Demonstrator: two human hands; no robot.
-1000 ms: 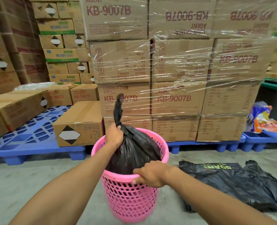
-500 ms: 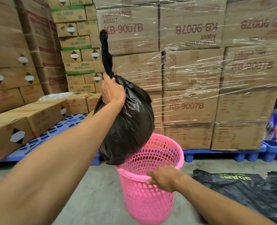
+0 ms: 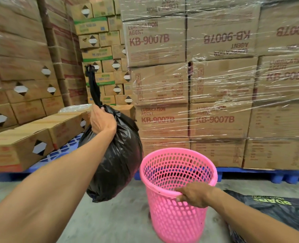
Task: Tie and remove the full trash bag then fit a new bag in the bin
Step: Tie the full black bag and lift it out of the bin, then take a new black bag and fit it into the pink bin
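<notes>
A full black trash bag (image 3: 115,160) hangs in the air left of the pink perforated bin (image 3: 176,213), clear of its rim. My left hand (image 3: 102,120) is closed around the bag's knotted neck, and the twisted tail stands up above my fist. My right hand (image 3: 194,194) grips the bin's near rim. The bin stands on the concrete floor, tilted slightly, with nothing visible inside. Flat black bags (image 3: 276,211) with green print lie on the floor at the right, partly behind my right forearm.
Shrink-wrapped stacks of cardboard boxes (image 3: 215,81) on blue pallets (image 3: 260,174) rise right behind the bin. More cartons (image 3: 31,142) sit on a blue pallet at the left. Bare concrete floor (image 3: 120,220) lies below the bag and in front of the bin.
My left hand has carried the bag up out of the bin, then down and to the bin's left side. My right hand stayed on the rim. The view shifted left.
</notes>
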